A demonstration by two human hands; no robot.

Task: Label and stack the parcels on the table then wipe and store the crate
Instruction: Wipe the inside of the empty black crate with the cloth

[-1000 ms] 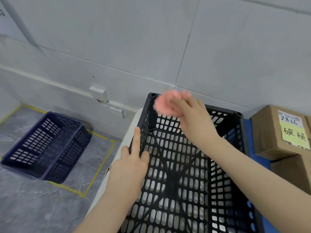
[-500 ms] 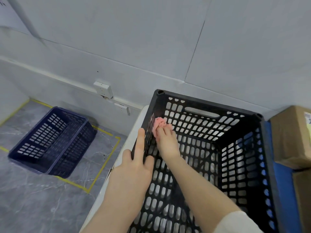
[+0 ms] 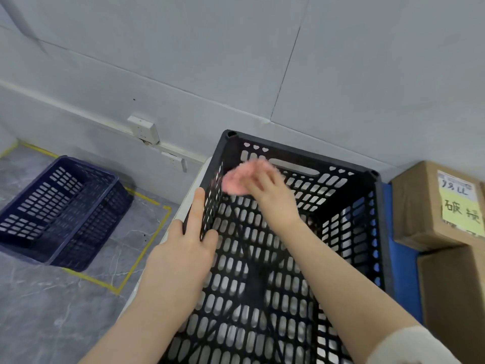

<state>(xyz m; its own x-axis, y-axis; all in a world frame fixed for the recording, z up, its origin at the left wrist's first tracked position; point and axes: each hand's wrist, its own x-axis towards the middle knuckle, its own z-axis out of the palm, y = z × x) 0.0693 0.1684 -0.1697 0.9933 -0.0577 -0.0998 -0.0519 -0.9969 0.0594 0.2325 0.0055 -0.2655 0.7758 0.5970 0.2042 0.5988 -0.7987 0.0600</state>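
**Crate wipe-down: cloth just swung up out of the left wall**

Quick update. Half a second back the pink cloth [image 3: 235, 180] was pressed low against the inside of the left wall. Now the right hand [image 3: 271, 197] has lifted it up near the far-left corner, just under the rim, and it's all motion blur, so I read this as the return swing of a scrubbing stroke. To me that means we're well into the wipe part, and storing hasn't started.

Grips: the left hand [image 3: 183, 249] has its grip pinching the left wall of the black crate [image 3: 262, 271], thumb inside, index finger lying along the outside, just steadying it. The right hand's grip is bunched on the cloth, though the fingers are too smeared to say exactly how.

The crate sits upright on the white surface [image 3: 199, 177], mouth up, nothing visible inside. Its long axis runs away from the person towards the wall, with the handle slot in the far short end.

The cardboard parcels [image 3: 420, 206] are stacked just to its right, the top one with a yellow label [image 3: 462, 211]. A blue crate [image 3: 60, 211] sits on the floor to the left inside yellow tape, which I'd guess is the storage spot.
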